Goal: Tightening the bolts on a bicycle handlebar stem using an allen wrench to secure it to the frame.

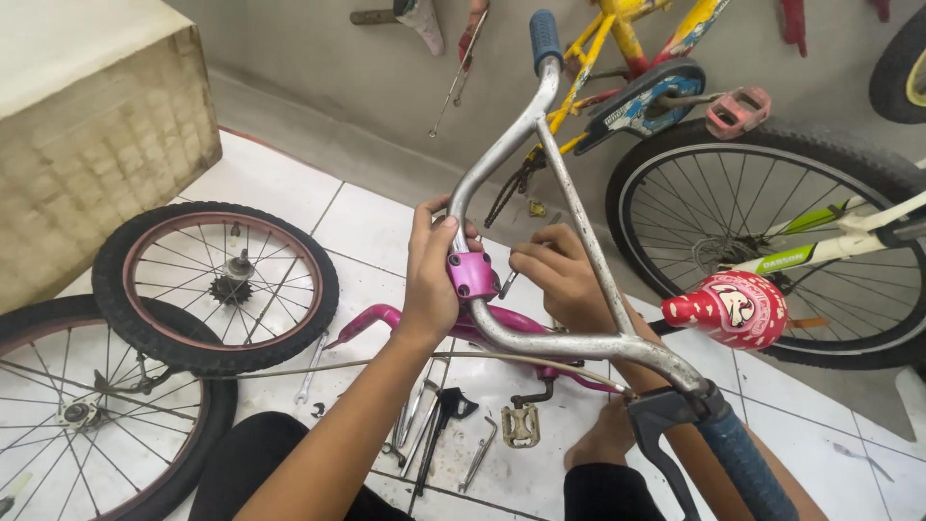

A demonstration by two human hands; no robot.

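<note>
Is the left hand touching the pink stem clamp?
Touching. The head view shows the left hand wrapped against the pink stem clamp, fingers on its side.

Handlebar [540,193] under my left hand [429,280] was bare metal, dull silver, scuffed and speckled; the stem clamp [473,275] was glossy magenta-painted metal. Grips [545,39] looked like matt blue rubber, the bell [738,309] shiny red plastic. Floor tiles [270,183] were smooth glossy white, the loose tyres [217,289] matt black rubber.
</note>
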